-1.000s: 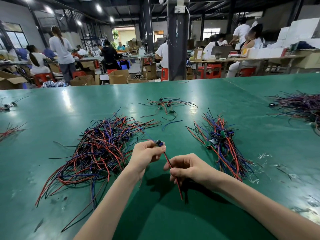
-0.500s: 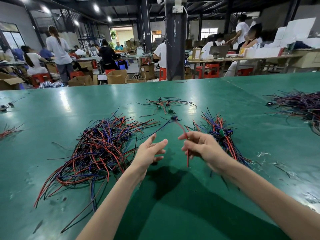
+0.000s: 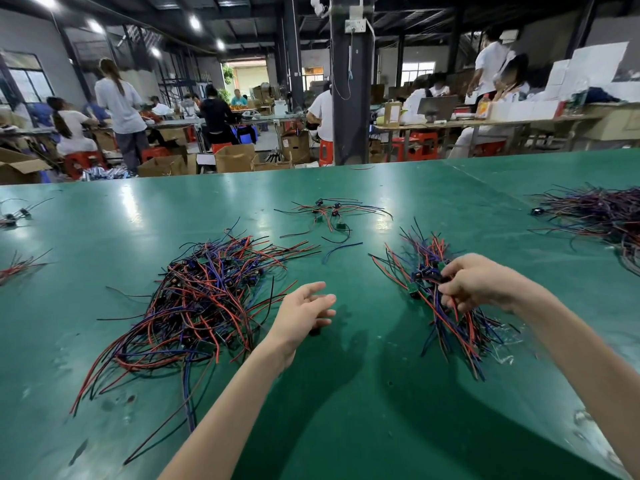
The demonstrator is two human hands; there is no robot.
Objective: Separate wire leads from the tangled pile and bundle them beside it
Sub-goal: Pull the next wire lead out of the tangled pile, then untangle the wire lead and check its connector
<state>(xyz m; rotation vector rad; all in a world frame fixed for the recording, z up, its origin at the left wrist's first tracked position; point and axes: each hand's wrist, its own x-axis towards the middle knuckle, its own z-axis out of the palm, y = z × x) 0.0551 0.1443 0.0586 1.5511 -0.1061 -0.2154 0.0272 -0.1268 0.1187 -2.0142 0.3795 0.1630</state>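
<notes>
Red-blue lead (image 3: 424,273) is pinched by right grip (image 3: 485,284) over the bundle (image 3: 453,327), left grip (image 3: 304,310) held slack and empty; bundle could be snagged and scattered on release.

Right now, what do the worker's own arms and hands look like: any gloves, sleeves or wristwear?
Both are bare: no gloves or rings show on the left hand or the right hand. The forearms are uncovered as far as the frame shows, with no sleeve, watch or wristband in view.
</notes>
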